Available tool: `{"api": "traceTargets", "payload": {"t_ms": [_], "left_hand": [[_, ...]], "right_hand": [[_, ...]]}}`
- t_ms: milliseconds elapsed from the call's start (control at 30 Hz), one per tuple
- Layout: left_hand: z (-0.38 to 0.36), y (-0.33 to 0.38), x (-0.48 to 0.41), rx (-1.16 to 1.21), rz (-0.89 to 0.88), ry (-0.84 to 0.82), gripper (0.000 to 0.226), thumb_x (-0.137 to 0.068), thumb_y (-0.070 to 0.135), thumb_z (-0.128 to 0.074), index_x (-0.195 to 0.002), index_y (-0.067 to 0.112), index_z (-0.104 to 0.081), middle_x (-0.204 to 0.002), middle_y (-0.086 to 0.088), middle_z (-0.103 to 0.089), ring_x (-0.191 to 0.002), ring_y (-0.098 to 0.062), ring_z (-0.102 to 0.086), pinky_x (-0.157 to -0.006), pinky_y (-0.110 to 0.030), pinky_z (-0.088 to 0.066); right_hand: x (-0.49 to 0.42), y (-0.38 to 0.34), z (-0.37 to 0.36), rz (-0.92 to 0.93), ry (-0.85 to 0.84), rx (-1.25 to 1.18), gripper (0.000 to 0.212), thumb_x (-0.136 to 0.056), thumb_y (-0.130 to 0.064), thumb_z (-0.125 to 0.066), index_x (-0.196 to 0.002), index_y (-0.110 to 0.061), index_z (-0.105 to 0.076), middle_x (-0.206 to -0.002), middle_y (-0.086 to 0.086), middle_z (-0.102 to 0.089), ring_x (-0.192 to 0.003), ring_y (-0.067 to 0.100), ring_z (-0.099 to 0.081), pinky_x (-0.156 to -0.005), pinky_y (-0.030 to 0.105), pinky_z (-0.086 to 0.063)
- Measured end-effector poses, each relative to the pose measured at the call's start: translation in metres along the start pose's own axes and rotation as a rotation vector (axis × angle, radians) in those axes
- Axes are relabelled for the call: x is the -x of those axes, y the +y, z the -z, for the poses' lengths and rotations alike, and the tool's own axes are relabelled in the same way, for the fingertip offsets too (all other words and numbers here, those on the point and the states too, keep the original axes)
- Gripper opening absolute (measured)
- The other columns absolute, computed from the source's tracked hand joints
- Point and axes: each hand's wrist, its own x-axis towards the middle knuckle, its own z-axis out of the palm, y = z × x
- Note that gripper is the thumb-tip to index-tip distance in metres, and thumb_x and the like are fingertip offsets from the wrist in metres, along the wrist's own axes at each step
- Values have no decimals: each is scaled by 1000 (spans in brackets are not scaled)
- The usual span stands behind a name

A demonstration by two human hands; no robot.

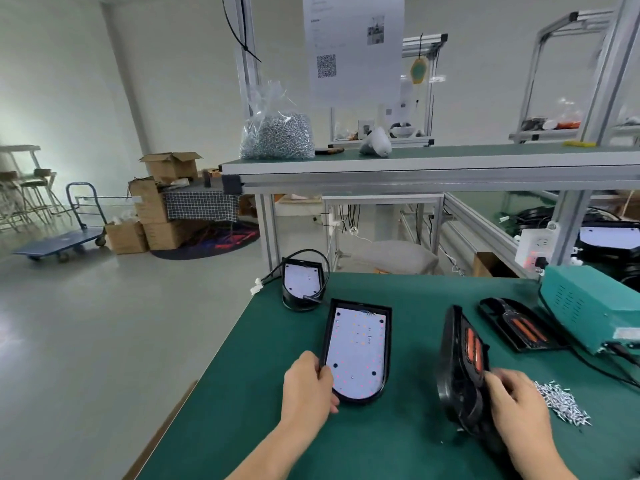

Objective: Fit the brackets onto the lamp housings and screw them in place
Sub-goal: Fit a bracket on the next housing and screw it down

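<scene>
Currently: green-matted workbench top (242, 393) carries all parts. Teal sheet-metal box with vent slots (595, 306) sits at its right edge. Black rounded lamp housing with white LED board (356, 351) lies face up, centre-left. Second black lamp housing with orange inserts (460, 362) stands tilted on its edge to the right of it. Third black housing with orange strips (519, 327) lies flat between the tilted one and the teal box. Smaller black housing with looped cable (301, 282) sits at the bench's far-left corner. Left hand (306, 386) grips the LED housing's near-left rim, thumb on top. Right hand (516, 403) has fingers curled round the tilted housing's lower end. Loose pile of silver screws (561, 403) lies just right of that hand.
</scene>
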Motion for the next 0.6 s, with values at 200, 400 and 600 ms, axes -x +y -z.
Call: {"api": "traceTargets", "payload": {"t_ms": [200, 400, 600], "left_hand": [[-13, -3, 36, 99, -39, -40, 12, -97, 5, -49, -87, -2, -48, -71, -26, -64, -36, -13, -53, -41, -25, -44], [-35, 3, 66, 142, -58, -101, 17, -95, 5, -53, -81, 2, -44, -54, -10, -55, -36, -21, -57, -37, -28, -42], [-46, 11, 86, 63, -129, -204, 20, -84, 23, -67, -76, 11, -53, -62, 1, -55, -49, -10, -49, -58, -20, -45]], "right_hand": [[26, -25, -28, 70, -26, -196, 21, -93, -8, -65, -77, -21, -68, -94, -5, -66, -89, 8, -62, -73, 16, -43], [34, -32, -31, 147, -111, -89, 30, -94, -9, -65, -65, -7, -59, -107, -4, -62, -96, 3, -59, -81, 31, -38], [26, -15, 1, 180, -88, 74, 28, -90, -6, -69, -65, -8, -56, -111, 2, -62, -94, 24, -60, -83, 34, -39]]}}
